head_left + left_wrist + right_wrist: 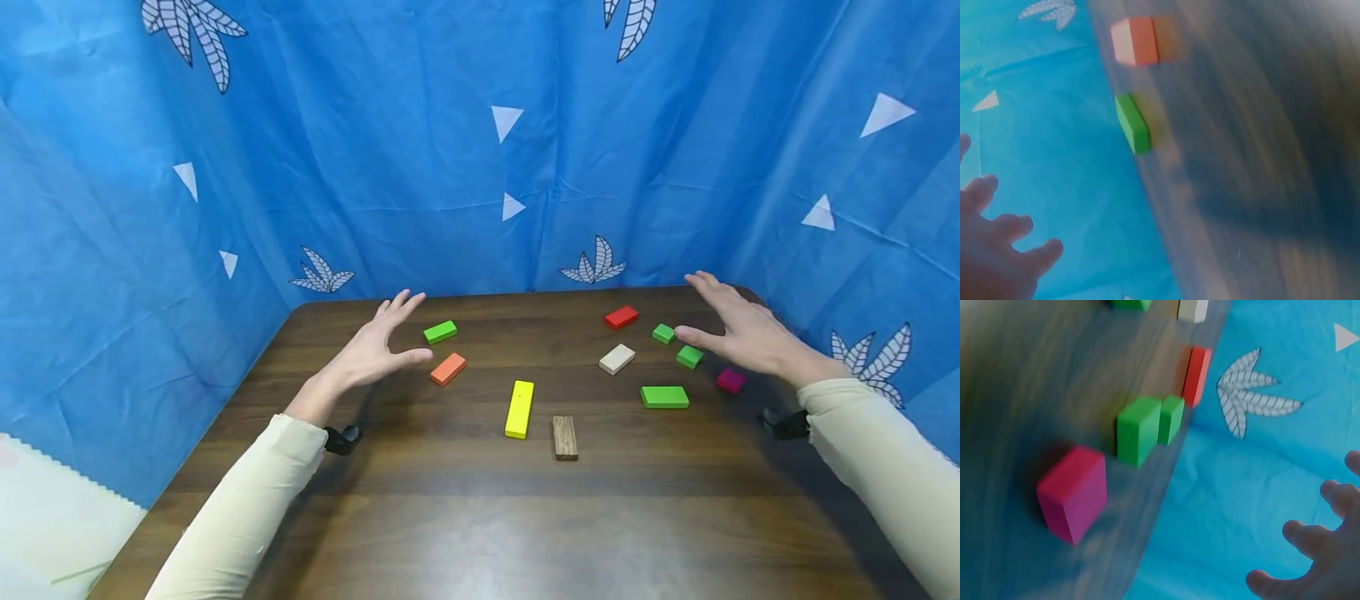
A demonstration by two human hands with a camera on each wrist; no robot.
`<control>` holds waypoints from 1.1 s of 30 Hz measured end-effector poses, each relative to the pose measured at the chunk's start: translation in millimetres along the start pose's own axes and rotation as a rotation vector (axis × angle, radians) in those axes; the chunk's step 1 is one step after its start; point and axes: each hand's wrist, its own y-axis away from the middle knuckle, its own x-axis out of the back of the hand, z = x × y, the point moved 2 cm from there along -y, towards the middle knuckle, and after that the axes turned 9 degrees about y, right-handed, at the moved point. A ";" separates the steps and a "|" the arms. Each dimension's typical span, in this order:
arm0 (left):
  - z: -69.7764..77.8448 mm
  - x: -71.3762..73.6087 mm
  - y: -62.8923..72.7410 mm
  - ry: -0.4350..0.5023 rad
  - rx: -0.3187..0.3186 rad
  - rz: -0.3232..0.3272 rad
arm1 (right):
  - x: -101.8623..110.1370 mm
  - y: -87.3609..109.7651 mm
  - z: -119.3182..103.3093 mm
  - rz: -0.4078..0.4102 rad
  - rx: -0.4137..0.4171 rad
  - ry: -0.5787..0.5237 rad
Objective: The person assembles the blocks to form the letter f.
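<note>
In the head view my left hand (371,350) hovers above the left of the table, fingers spread and holding nothing. Nearest to it lie a green block (440,332) and an orange block (448,369). My right hand (750,333) is raised over the right side, likewise spread and holding nothing. By it are two small green blocks (663,333), a magenta block (731,381), a larger green block (664,397), a red block (622,317) and a white block (617,359). A yellow block (519,409) and a brown wood-grain block (565,437) lie mid-table.
The dark wooden table (480,517) is bordered at the back and sides by a blue curtain (420,167) with white leaves and triangles. A pale cloth (60,517) shows at the lower left. Each wrist wears a black camera (343,439).
</note>
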 end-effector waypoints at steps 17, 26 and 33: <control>21.9 -39.3 0.1 0.105 -0.149 0.037 | -21.4 15.1 -36.0 0.055 0.066 -0.132; 25.4 -50.5 -3.3 0.191 -0.129 0.060 | -27.8 17.5 -52.1 0.067 0.089 -0.152; 29.0 -64.4 -8.6 0.275 -0.115 0.020 | -36.2 19.3 -63.6 0.074 0.149 -0.177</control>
